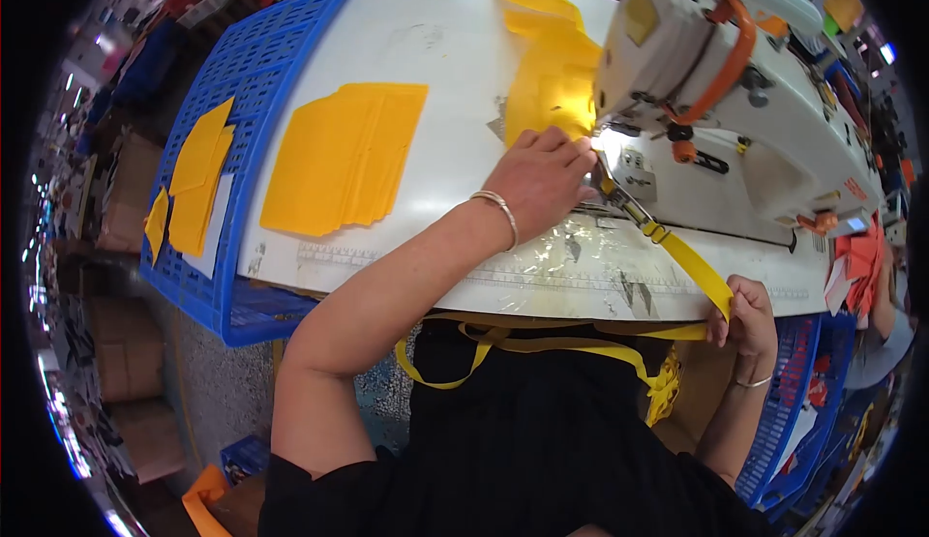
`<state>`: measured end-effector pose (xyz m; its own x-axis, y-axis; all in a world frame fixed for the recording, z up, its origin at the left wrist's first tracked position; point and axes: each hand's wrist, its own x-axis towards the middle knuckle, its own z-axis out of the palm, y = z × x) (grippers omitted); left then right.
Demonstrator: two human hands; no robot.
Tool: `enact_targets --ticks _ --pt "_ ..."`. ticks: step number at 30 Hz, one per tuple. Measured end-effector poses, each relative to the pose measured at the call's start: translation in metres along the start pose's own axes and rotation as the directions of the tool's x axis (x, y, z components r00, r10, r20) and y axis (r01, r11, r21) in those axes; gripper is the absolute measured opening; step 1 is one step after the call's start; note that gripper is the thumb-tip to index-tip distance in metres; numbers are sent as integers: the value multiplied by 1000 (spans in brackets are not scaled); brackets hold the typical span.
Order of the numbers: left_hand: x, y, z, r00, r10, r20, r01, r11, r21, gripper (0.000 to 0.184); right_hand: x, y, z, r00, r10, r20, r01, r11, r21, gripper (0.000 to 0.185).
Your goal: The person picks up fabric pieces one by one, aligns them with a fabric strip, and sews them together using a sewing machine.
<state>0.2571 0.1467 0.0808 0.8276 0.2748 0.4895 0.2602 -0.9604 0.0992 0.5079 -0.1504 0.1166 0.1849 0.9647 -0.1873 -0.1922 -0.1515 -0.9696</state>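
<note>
Head view: yellow strap (699, 271) slants from the right hand (747, 316) through a metal guide (634, 210) toward the lit sewing area, just beside the fingertips of the left hand (547, 177). Yellow fabric (547, 73) lies under and beyond that left hand. Main worry, my judgement: a twist in the strap below the right hand could reach the guide and jam or fold it; cause would be the slack loops (571, 345) hanging across the lap, plus the tangled bunch near the right forearm. Uneven pull from the right hand might also skew the strap off the fabric edge. Left fingers sit very near the machine's lit working spot; a slip there could bring them too close. Left hand: palm down, fingers together and bent over the fabric; whether it pinches or only presses, cannot tell. Right hand: closed narrow, strap between thumb and fingers at the near edge of the tabletop (455, 34). Sewing machine (697, 63) looms beyond and between the hands; stacked yellow pieces (344, 160) lie left of the left hand, well apart.
</note>
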Motion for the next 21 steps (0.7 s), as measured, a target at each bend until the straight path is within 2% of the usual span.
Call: enact_targets --ticks 2,7,8,9,11,12,14,18,21 --pt "2 0 -6 991 -40 125 44 998 -34 44 -1 2 -1 1000 -12 -20 12 1000 -2 30" --pt "-12 -16 -28 990 20 137 -15 999 -42 52 0 2 -2 999 11 -33 -11 1000 4 30" --pt "-15 -29 -60 976 0 217 19 996 -86 56 -1 3 -3 1000 12 -29 -12 1000 5 30" --pt "-26 -43 -93 975 -131 181 174 954 -245 48 -1 4 -3 999 14 -34 -14 1000 1 29" --pt "-58 -91 -129 951 -294 97 310 906 -289 41 -3 4 -5 999 20 -45 -20 1000 -4 29" --pt "-72 -105 -146 902 -430 36 424 870 -252 32 -1 5 -6 999 20 -39 -20 1000 -6 29" --pt "-116 -136 -149 803 -596 5 585 786 -199 24 0 6 -7 1000 6 -30 -7 1000 -23 29" --pt "-143 -141 -142 758 -652 25 643 740 -196 12 3 12 -6 1000 0 28 1 999 -51 30" --pt "-140 -148 -137 694 -720 2 685 660 -308 6 3 15 -8 1000 -26 -8 25 998 -65 29"
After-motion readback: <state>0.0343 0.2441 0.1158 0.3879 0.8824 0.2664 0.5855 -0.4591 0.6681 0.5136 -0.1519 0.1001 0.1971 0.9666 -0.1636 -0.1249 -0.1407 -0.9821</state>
